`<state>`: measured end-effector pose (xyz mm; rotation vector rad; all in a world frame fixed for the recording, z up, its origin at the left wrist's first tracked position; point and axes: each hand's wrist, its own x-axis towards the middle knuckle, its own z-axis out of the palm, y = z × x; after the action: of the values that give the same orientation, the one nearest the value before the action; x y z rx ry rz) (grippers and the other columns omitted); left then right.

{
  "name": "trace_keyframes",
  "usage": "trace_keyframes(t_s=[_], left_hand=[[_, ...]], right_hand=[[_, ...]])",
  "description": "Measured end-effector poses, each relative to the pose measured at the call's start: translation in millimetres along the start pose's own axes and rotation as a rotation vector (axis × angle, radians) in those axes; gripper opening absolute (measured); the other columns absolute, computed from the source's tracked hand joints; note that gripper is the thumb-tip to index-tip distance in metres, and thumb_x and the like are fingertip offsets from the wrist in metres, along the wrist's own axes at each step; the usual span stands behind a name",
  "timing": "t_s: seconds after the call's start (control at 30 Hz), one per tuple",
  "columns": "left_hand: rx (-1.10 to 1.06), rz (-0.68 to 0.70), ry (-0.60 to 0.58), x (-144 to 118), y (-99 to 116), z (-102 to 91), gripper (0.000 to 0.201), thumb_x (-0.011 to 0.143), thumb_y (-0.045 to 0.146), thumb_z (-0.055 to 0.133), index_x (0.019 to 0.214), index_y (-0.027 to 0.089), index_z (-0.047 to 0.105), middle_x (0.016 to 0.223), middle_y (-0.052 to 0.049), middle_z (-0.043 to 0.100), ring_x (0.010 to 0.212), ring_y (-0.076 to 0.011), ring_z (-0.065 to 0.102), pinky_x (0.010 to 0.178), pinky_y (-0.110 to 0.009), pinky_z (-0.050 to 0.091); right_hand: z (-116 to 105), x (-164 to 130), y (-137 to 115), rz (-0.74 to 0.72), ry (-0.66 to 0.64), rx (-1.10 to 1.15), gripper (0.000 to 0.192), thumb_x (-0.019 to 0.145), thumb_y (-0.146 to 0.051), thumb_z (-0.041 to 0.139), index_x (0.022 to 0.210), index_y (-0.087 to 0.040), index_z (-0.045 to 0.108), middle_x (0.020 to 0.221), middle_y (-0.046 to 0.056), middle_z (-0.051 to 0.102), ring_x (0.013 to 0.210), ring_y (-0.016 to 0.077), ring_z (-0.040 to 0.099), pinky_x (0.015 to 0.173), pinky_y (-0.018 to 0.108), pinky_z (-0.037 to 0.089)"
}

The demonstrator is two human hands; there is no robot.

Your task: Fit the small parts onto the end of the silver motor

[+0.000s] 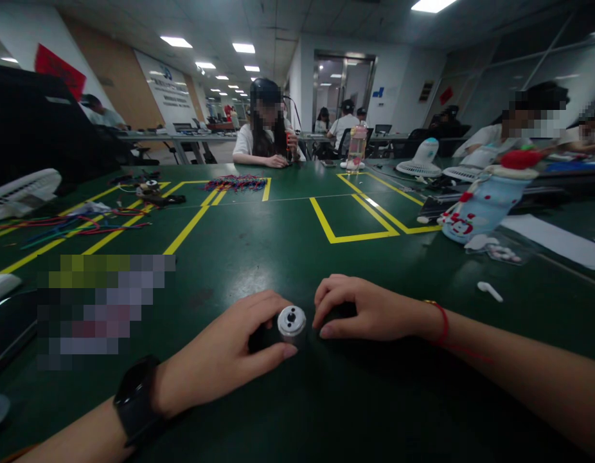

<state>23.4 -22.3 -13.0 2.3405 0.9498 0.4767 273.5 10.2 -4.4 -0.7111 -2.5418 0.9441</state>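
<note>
A small silver motor (292,323), a short metal cylinder, stands upright on the green table with its round end face up. That face has a dark centre and small dark holes. Wrapped loosely about its side is my left hand (230,341), the thumb at its near edge and the fingers behind it, partly hidden. My right hand (360,308) rests on the table just right of the motor, apart from it. Its fingers are loosely curled, with a gap inside the curve of thumb and forefinger, and nothing shows in them.
Coloured wires (95,222) and a bundle of wires (237,184) lie toward the far left. Yellow tape (365,238) marks the table. On the right are a blue bottle (490,202), a white earbud (490,291) and a fan (423,161). A person (266,128) sits opposite.
</note>
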Motion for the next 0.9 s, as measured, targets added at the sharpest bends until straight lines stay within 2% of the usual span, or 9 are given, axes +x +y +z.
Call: trace_keyframes(t_s=[0.07,0.13,0.23,0.3,0.4,0.63,0.8,0.9], left_hand=[[-0.004,-0.004,-0.002,-0.9,2.6,-1.0,0.018,0.089,0.032,0.058,0.105,0.023,0.054,0.102,-0.003,0.059,0.09,-0.0208,0.054,0.078,-0.034,0.044],[-0.005,-0.006,-0.004,-2.2,3.8,-2.1,0.018,0.09,0.031,0.057,0.105,0.023,0.053,0.102,-0.003,0.059,0.089,-0.0206,0.053,0.078,-0.034,0.044],[0.002,-0.009,-0.005,-3.7,2.6,-2.9,0.017,0.089,0.031,0.058,0.104,0.023,0.053,0.101,-0.003,0.058,0.088,-0.0207,0.053,0.076,-0.034,0.044],[0.006,-0.008,-0.008,-4.0,1.1,-2.7,0.017,0.09,0.031,0.057,0.104,0.023,0.053,0.101,-0.003,0.058,0.088,-0.0207,0.053,0.076,-0.034,0.044],[0.009,-0.009,-0.012,-4.1,0.4,-2.2,0.017,0.09,0.032,0.057,0.104,0.023,0.053,0.1,-0.003,0.058,0.088,-0.0205,0.053,0.076,-0.033,0.043],[0.009,-0.016,-0.017,-4.1,4.2,-0.3,0.018,0.09,0.033,0.056,0.105,0.024,0.052,0.102,-0.001,0.057,0.089,-0.0198,0.052,0.077,-0.033,0.043],[0.015,-0.017,-0.018,-2.6,6.4,0.3,0.019,0.09,0.033,0.057,0.106,0.025,0.051,0.103,-0.001,0.057,0.09,-0.0198,0.052,0.077,-0.033,0.043],[0.007,-0.013,-0.015,-2.4,6.6,-0.8,0.019,0.09,0.033,0.057,0.106,0.025,0.052,0.103,-0.001,0.057,0.09,-0.0199,0.052,0.078,-0.033,0.043]], right_hand=[[-1.9,-1.1,1.0,0.058,0.069,0.122,0.014,0.083,-0.028,0.066,0.09,-0.016,0.068,0.092,0.003,0.063,0.084,0.0138,0.058,0.076,0.028,0.046],[-3.8,-0.4,5.3,0.161,0.21,0.224,0.017,0.083,-0.031,0.064,0.085,-0.014,0.066,0.084,0.002,0.063,0.074,0.0123,0.057,0.066,0.026,0.045],[-6.4,3.0,17.3,0.286,0.453,0.251,0.019,0.083,-0.032,0.064,0.079,-0.013,0.063,0.074,0.0,0.06,0.066,0.0108,0.054,0.06,0.024,0.043],[-7.2,5.3,25.4,0.32,0.529,0.225,0.02,0.083,-0.032,0.062,0.079,-0.013,0.063,0.071,0.0,0.06,0.065,0.0104,0.053,0.06,0.024,0.042],[-6.4,7.0,31.4,0.34,0.515,0.204,0.021,0.084,-0.033,0.06,0.081,-0.012,0.065,0.071,0.001,0.061,0.064,0.0107,0.054,0.06,0.024,0.042],[-3.6,2.9,27.1,0.352,0.444,0.144,0.022,0.083,-0.034,0.061,0.084,-0.013,0.067,0.075,0.002,0.064,0.067,0.012,0.055,0.059,0.024,0.042],[-6.4,-1.0,25.6,0.331,0.411,0.088,0.023,0.085,-0.036,0.06,0.085,-0.014,0.067,0.074,0.002,0.062,0.063,0.0119,0.052,0.057,0.025,0.039],[-7.5,-2.5,18.5,0.227,0.286,0.014,0.021,0.078,-0.036,0.068,0.087,-0.017,0.069,0.082,0.002,0.063,0.07,0.013,0.054,0.065,0.027,0.041]])
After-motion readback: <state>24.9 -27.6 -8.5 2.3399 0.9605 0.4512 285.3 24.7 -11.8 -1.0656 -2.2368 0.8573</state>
